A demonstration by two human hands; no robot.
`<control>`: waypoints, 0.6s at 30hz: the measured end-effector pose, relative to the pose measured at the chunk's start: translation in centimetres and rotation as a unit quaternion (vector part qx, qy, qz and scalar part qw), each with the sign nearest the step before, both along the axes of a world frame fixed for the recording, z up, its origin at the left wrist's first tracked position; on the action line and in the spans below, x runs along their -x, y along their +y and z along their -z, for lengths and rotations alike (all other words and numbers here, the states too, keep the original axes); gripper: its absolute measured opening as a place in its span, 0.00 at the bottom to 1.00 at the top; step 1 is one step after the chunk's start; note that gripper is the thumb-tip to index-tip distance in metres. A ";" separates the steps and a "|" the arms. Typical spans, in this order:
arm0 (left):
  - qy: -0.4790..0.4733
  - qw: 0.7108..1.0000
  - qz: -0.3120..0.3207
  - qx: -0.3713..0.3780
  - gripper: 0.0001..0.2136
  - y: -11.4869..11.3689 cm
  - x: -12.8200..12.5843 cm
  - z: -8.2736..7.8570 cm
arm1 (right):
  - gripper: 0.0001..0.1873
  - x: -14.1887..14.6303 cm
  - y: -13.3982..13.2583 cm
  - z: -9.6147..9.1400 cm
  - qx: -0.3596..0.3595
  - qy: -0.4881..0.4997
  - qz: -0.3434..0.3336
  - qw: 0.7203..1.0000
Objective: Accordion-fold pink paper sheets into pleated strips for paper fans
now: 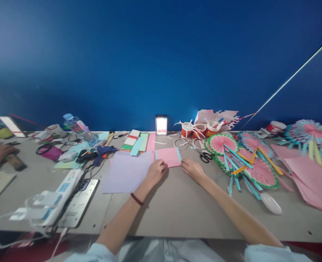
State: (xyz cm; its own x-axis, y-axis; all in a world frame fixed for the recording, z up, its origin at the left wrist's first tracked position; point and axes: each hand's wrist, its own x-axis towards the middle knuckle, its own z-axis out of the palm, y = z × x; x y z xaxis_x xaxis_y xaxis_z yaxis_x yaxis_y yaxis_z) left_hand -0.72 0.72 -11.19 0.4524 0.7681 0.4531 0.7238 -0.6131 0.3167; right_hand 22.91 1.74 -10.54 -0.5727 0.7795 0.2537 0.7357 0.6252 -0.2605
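Two hands (157, 171) (193, 171) at pink paper (169, 156) edges, room between forearms (122, 220) (232, 209)

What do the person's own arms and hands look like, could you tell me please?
Both the left hand and the right hand are ungloved. A dark reddish-brown, beaded-looking bracelet circles the left wrist; the right wrist shows none. The forearms are bare up to pale blue sleeves at the bottom of the picture.
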 end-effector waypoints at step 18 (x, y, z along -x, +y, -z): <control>0.017 0.999 0.004 -0.044 0.12 -0.3 -0.2 -0.1 | 0.12 -0.2 0.3 -0.2 -0.038 0.014 0.014 0.999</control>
